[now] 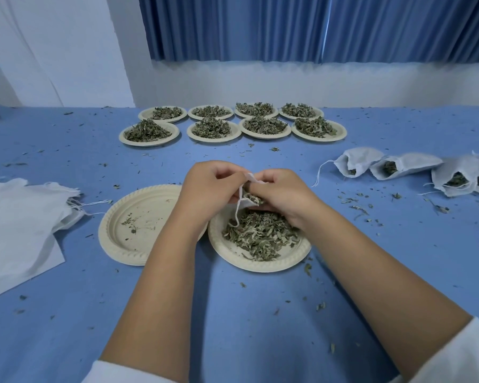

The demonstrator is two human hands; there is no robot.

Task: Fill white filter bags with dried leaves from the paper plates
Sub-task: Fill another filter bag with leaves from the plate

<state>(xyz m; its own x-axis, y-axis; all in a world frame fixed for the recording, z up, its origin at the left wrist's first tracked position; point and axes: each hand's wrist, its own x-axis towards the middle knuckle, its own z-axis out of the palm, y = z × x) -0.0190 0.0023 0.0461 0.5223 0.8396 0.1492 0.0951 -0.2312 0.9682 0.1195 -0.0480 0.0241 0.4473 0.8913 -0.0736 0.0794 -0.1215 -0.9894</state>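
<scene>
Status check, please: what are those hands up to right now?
Left hand and right hand grip filter bag above leaf plate. Leaves in bag. Nothing blocking.

We see bright, even, cool bluish light. Soft shadows sit on the table [260, 327] just beside the forearms [161, 286]. Behind the table the wall [260, 84] looks smeary; the table's far edge bows, wide-angle distortion.

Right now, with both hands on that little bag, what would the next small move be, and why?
Probably tuck the leaves deeper into the bag. The left hand and right hand both pinch its rim, holding it open over the plate. Leaves sit loose at its mouth, and plenty more lie on the plate.
</scene>
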